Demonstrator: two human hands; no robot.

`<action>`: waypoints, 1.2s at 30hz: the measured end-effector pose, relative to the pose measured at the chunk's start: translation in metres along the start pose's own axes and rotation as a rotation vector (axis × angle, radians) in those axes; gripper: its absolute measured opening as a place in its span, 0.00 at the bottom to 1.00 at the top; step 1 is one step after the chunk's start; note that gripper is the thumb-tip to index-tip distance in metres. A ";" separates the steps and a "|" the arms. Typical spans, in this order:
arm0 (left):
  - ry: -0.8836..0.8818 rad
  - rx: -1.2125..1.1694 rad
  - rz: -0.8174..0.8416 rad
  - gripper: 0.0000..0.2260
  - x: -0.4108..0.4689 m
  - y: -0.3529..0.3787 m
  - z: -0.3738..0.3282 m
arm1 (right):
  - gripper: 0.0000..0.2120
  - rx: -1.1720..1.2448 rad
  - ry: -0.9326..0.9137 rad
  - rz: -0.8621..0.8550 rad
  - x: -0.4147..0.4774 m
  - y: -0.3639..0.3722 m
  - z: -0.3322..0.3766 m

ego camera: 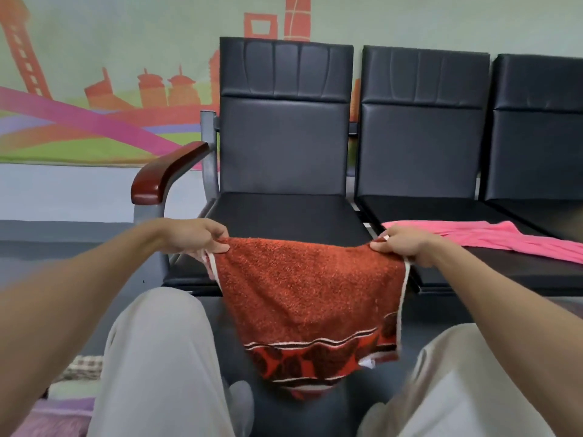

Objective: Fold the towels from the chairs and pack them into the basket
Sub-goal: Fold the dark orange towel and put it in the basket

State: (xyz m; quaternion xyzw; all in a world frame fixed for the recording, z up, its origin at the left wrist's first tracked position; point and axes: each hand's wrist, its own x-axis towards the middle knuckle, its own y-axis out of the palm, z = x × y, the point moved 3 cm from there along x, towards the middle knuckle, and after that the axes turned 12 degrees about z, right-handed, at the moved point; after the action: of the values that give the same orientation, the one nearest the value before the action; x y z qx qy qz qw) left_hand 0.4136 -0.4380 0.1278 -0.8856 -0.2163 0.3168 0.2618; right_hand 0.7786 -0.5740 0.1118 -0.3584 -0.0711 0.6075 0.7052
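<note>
Held towel (310, 298): hangs between left hand (192, 236) and right hand (407, 246), before the left chair (285, 146).
Second towel (492, 239): lies on the middle chair (422, 137), behind the right hand.
Wall (94, 42): behind both chairs, which stand side by side.

pink towel (492, 239) cut off at right edge, 3rd chair (539, 127) likewise, fabrics (79, 369) at bottom-left blurred, half-hidden behind a leg (157, 357)

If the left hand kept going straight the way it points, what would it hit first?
Likely the black chair seat, just beyond the left hand pinching a corner of the red towel; depth is unclear from one view.
</note>
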 end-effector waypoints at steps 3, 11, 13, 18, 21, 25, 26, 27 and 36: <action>-0.046 -0.075 0.047 0.04 0.004 0.001 0.001 | 0.09 0.140 -0.130 -0.231 0.011 -0.006 0.003; 0.089 0.443 -0.669 0.05 0.023 -0.025 -0.007 | 0.08 -0.115 -0.220 -0.626 0.002 -0.014 0.019; 0.064 0.524 -0.629 0.07 0.023 -0.028 -0.007 | 0.08 -0.164 -0.190 -0.564 0.004 -0.014 0.018; 0.029 0.648 -0.613 0.09 0.023 -0.026 -0.008 | 0.08 -0.152 -0.153 -0.498 0.004 -0.014 0.013; 0.040 0.670 -0.643 0.08 0.023 -0.023 -0.010 | 0.09 -0.205 -0.179 -0.459 0.002 -0.013 0.019; -0.009 0.703 -0.610 0.10 0.027 -0.021 -0.004 | 0.10 -0.322 -0.196 -0.353 0.002 -0.010 0.024; -0.038 0.709 -0.593 0.10 0.028 -0.020 -0.001 | 0.08 -0.351 -0.184 -0.318 0.003 -0.009 0.024; -0.061 0.705 -0.596 0.09 0.027 -0.020 0.002 | 0.07 -0.378 -0.163 -0.281 0.002 -0.008 0.024; -0.084 0.533 -0.731 0.10 0.007 -0.014 0.003 | 0.12 -0.407 -0.103 -0.212 0.000 -0.001 0.015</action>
State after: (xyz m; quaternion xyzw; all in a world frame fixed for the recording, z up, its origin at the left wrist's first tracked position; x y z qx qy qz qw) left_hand 0.4138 -0.4226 0.1308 -0.6392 -0.4359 0.2840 0.5664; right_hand 0.7711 -0.5677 0.1231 -0.4522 -0.2653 0.5207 0.6737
